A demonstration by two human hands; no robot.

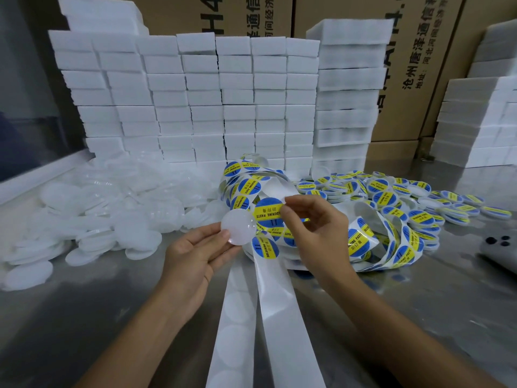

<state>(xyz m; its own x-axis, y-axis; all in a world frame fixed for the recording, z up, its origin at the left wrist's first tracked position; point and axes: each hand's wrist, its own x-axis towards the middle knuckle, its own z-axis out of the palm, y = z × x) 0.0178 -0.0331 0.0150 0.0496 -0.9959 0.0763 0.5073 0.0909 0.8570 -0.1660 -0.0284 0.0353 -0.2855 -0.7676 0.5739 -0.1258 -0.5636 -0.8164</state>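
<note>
My left hand (195, 253) holds a round translucent white lid (239, 228) between thumb and fingers, just above the metal table. My right hand (313, 222) pinches a round blue-and-yellow "Soldering Paste" sticker (267, 212) by its right edge, right beside the lid and partly over it. A tangled strip of the same stickers (363, 239) on white backing loops under and behind both hands. Two bare lengths of backing paper (275, 309) run from the hands toward me.
A heap of plain white lids (92, 217) lies at the left. Labelled lids (414, 194) pile up at the right. Stacks of white foam blocks (212, 107) and cardboard boxes (414, 65) wall the back. A grey phone (500, 247) lies at the right edge.
</note>
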